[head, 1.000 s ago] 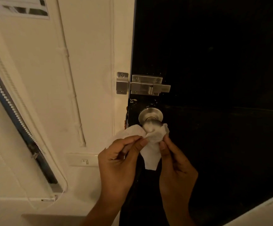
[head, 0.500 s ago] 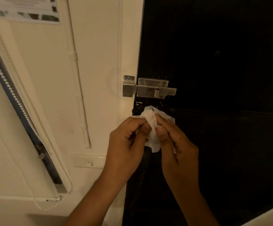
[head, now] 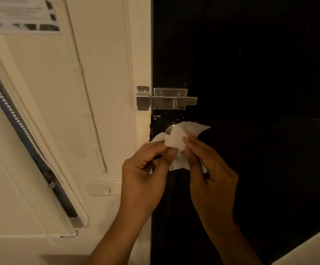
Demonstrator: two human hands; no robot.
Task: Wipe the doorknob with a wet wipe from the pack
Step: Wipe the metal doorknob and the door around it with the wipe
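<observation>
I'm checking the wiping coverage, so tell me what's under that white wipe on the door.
A curved sliver of the round silver metal doorknob shows at the upper left edge of the white wet wipe. The rest of the knob is covered by the wipe, pinched by both hands.

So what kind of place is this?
Probably indoors at a room's doorway: a dark door with a metal slide bolt, a wall switch on the cream wall, and a window blind beside it.

An indoor room doorway, likely a home or rented room: a dark door (head: 251, 73) with a metal slide bolt (head: 171, 101), cream painted wall (head: 40, 92), a wall switch (head: 105, 188), a window blind (head: 21, 131) with cord, and a printed notice (head: 21, 14) taped up.
</observation>
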